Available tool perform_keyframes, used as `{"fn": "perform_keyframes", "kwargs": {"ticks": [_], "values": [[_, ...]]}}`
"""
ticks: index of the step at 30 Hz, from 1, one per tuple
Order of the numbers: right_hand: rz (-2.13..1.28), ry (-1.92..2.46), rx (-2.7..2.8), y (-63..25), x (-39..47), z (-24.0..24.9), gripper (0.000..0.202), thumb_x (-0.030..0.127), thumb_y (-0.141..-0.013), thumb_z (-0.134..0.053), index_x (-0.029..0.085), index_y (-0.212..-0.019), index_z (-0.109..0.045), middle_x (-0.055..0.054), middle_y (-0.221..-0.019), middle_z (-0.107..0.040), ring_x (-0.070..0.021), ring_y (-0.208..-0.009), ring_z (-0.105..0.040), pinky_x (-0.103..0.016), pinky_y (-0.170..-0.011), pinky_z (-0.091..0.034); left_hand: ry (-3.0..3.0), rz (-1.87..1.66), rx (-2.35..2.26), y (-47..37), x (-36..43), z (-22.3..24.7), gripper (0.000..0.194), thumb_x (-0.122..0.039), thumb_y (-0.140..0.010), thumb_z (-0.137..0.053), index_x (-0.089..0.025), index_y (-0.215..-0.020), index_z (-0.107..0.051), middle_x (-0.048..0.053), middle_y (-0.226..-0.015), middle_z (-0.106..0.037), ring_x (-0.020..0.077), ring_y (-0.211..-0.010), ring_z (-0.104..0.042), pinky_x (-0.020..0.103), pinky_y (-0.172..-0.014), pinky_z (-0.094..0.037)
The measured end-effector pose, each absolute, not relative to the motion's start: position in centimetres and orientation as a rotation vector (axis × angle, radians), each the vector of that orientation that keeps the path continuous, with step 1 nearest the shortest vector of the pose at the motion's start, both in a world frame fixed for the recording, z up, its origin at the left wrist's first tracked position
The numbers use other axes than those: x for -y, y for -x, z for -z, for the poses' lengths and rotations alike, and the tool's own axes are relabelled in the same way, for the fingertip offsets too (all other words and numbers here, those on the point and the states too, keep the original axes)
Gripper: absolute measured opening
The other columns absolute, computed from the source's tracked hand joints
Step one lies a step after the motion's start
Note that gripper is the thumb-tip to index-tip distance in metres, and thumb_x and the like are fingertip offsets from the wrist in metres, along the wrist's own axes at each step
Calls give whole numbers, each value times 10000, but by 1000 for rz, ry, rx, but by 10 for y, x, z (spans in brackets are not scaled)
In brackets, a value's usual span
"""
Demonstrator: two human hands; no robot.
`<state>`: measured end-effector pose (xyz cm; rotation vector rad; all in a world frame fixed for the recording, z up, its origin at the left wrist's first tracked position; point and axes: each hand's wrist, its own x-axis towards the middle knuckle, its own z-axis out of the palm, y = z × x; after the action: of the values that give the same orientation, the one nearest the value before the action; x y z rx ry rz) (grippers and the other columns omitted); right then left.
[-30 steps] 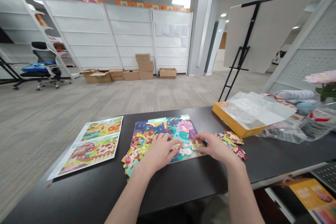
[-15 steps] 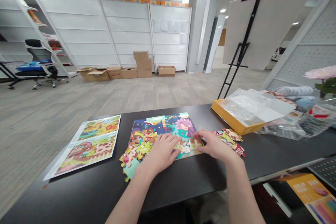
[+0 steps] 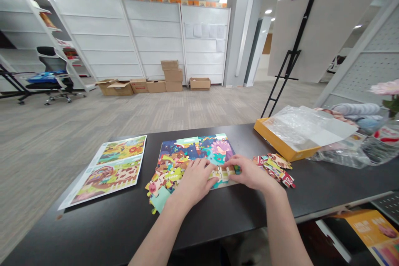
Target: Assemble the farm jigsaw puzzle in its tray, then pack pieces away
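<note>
Head view shows, below centre, the left hand (image 3: 196,178) and right hand (image 3: 247,172) with thumb and fingers clamped on fence-patterned puzzle pieces (image 3: 222,173) over a picture board (image 3: 204,148), then a yellow box (image 3: 276,143) at right and, beyond, cardboard boxes (image 3: 172,80) left of upper centre.

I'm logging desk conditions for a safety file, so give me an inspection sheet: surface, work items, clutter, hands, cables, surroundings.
Surface: black table, small brown spot at its left side.
Work items: fence pieces between the hands, over a picture board; left pile partly on the board; right pile on the table; printed sheet at left.
Clutter: yellow box holding plastic wrap.
Hands: left hand and right hand both grip fence pieces; whether these interlock is unclear.
Cables: nothing seen.
Surroundings: shelving, cartons, chair, easel.
</note>
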<state>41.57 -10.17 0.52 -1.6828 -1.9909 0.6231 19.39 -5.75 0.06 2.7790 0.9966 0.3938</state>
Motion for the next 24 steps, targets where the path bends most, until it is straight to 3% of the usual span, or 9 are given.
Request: {"fn": "perform_keyframes", "kwargs": {"ticks": [6,14,24], "values": [[-581,1696,2033,-416,102,-3,357,99,-751,-662,210,-1075,-762,-76,-1078,-673,-227,-1014,-638,-347,-956,-466,-2782,-450,-808,-194,54,6,211,-290,-975,-570,-267,-1175,-635,36,-1175,-648,228,-1112,-570,394,-985,-456],[-589,1679,2041,-419,103,-4,312,116,-781,-665,212,-1058,-771,-78,-1097,-686,-238,-1051,-636,-361,-982,-460,-2700,-436,-837,-193,52,4,172,-283,-949,-615,-214,-1101,-657,49,-1126,-697,237,-1076,-605,377,-948,-481],[-594,1716,2054,-417,106,-7,407,85,-811,-619,256,-1153,-758,-74,-1153,-675,-244,-1086,-624,-382,-1010,-446,-2639,-437,-835,-192,53,1,130,-262,-951,-603,-215,-1061,-655,47,-1118,-691,221,-1048,-616,344,-929,-485]]}}
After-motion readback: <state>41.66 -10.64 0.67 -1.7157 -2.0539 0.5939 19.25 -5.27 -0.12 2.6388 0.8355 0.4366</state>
